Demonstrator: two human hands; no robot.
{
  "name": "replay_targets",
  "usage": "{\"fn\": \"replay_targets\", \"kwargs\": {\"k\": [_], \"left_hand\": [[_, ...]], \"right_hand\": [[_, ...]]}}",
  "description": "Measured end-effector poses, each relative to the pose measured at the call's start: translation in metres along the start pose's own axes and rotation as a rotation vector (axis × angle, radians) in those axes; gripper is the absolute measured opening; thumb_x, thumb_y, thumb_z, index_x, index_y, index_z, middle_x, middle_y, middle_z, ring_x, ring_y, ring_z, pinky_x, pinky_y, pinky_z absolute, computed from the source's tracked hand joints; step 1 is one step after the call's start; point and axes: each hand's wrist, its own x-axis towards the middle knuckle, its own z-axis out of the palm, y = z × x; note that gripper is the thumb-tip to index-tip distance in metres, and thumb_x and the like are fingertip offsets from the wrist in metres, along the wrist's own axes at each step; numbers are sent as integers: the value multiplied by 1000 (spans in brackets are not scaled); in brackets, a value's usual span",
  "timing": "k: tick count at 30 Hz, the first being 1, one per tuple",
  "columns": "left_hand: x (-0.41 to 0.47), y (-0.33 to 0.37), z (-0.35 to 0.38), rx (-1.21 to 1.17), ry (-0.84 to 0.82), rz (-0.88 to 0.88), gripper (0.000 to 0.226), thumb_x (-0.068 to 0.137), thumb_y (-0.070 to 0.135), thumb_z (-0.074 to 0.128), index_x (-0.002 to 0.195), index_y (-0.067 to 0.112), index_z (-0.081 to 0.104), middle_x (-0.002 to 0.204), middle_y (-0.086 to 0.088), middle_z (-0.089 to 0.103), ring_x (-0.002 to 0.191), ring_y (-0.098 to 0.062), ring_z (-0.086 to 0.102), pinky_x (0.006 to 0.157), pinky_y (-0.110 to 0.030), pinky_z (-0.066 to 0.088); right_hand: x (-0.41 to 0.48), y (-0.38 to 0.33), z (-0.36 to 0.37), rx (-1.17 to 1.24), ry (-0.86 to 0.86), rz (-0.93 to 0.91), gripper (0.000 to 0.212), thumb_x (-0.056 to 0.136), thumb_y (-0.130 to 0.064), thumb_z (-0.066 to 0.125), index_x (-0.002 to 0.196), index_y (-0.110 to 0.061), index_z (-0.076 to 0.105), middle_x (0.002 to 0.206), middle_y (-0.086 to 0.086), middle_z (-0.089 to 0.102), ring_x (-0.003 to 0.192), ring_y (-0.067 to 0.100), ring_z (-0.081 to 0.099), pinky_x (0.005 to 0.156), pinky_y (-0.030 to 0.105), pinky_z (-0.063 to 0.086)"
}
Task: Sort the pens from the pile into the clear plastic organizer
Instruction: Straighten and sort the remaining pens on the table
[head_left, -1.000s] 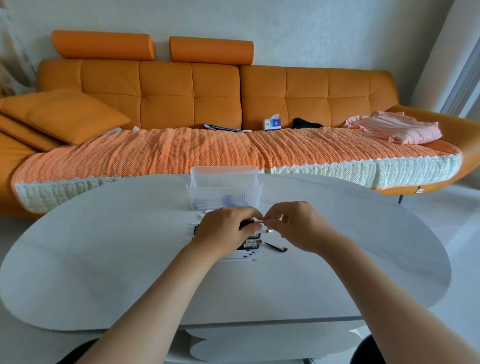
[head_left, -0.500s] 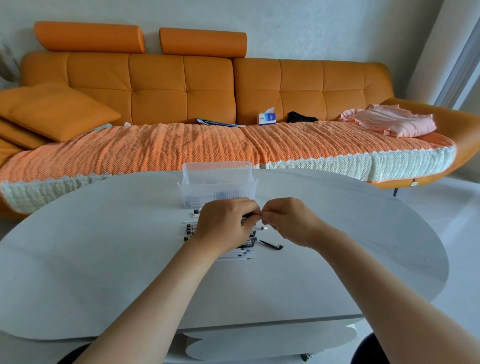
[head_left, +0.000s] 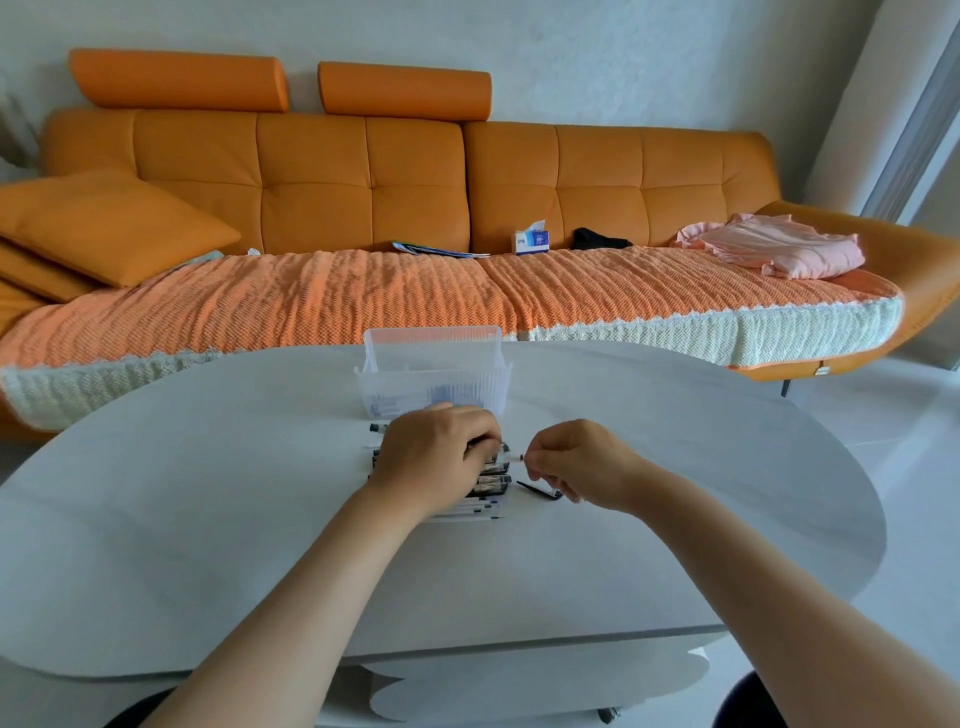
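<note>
A pile of white pens with black ends (head_left: 480, 503) lies on the white table (head_left: 260, 519), just in front of the clear plastic organizer (head_left: 434, 364). My left hand (head_left: 436, 452) rests over the pile with its fingers closed around a pen (head_left: 511, 457). The pen's white end sticks out to the right. My right hand (head_left: 576, 465) pinches that end with fingertips. Most of the pile is hidden under my left hand. The organizer holds a few pens seen dimly through its front wall.
A small black pen part (head_left: 537, 491) lies on the table under my right hand. Behind the table stands an orange sofa (head_left: 363, 171) with a tissue box (head_left: 531, 241) and pink clothes (head_left: 779, 244). The table's far edge runs just behind the organizer.
My two hands, pressed together a second ago, have drawn slightly apart, showing the pen's white end between them. The pile and organizer stay in place.
</note>
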Motion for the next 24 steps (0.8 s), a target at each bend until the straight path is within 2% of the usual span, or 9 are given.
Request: {"fn": "replay_targets", "kwargs": {"k": [2,3,5,6,13,17,21,24], "left_hand": [[0,-5,-4,-57,-29,-64,7,91,36,61,90,32,67,90,19,68,82,-4,59,58,-20,39],[-2,-8,-4,-83,-79,-100,9,92,38,59,93,33,67,93,20,67,83,-3,58,61,-21,40],[-4,-11,-3,-107,-170,-141,12,93,42,57,96,35,66,97,20,67,87,-3,57,67,-24,42],[-6,-12,-2,-114,-199,-148,13,93,43,57,97,35,67,98,19,67,90,-4,58,70,-26,45],[-7,-13,3,-208,-246,-156,13,93,35,60,101,31,69,104,16,68,95,-5,61,84,-32,51],[-8,-11,2,-242,-250,-156,14,93,33,61,102,28,70,104,14,69,94,-5,61,85,-30,50],[-8,-10,2,-270,-257,-170,18,93,33,62,108,26,69,108,10,68,98,-8,61,88,-33,50],[-8,-9,3,-269,-264,-180,17,93,33,61,108,27,69,109,11,68,99,-8,60,89,-33,49]], "right_hand": [[-3,5,-1,-165,16,-33,19,88,-27,66,70,-27,71,63,-16,64,54,2,54,58,17,44],[-4,7,0,-260,25,-55,11,84,-32,70,73,-30,73,70,-18,67,62,0,57,61,16,46],[-5,9,2,-378,-3,-77,2,78,-36,76,77,-36,74,81,-15,68,72,1,60,70,21,51],[-5,10,4,-402,-26,-84,5,76,-36,78,78,-38,73,82,-14,68,74,3,61,72,23,52],[-6,9,4,-436,-61,-98,9,77,-36,79,84,-41,76,85,-16,68,75,2,60,67,17,46],[-5,10,0,-387,-21,-119,14,82,-32,76,92,-41,76,85,-19,67,71,-8,56,62,10,38],[-1,14,-5,-410,133,-80,14,89,-37,67,101,-39,73,95,-19,66,83,0,59,74,20,49],[1,16,0,-498,106,-36,14,87,-43,65,97,-38,74,96,-19,66,88,4,59,73,24,48]]}}
